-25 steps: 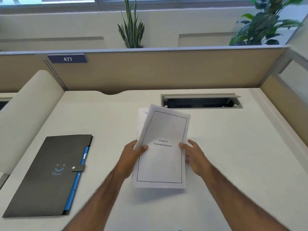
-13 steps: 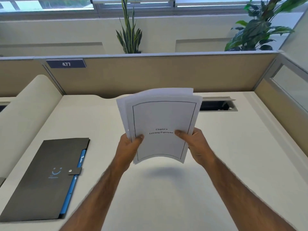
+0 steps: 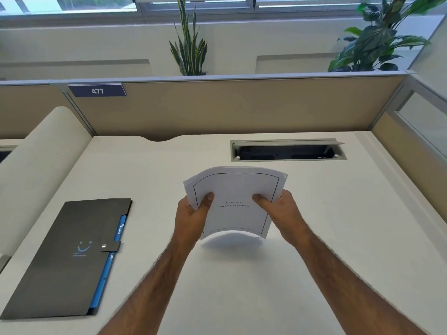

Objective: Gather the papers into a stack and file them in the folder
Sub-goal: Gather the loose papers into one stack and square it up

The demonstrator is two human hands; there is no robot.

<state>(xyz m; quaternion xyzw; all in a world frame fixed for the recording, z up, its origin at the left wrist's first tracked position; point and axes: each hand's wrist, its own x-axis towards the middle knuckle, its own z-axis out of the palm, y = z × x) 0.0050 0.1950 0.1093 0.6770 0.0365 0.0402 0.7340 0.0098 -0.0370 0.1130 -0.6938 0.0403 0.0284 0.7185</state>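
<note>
Papers (image 3: 235, 201) hang bowed above the middle of the desk (image 3: 338, 238), pinched by left hand (image 3: 193, 216) and right hand (image 3: 280, 213). Uneven top edges could snag entering the shut folder (image 3: 65, 257) near the left edge.

We see bare desk (image 3: 242, 286) between our forearms; the closed folder (image 3: 65, 259) blocks the left, the open cable tray (image 3: 287, 151) lies behind.

Single head-worn wide-angle view, looking forward and down over the desk (image 3: 314, 238), close above the fingers (image 3: 208, 198), partition (image 3: 242, 107) and window beyond them, no second view.
</note>
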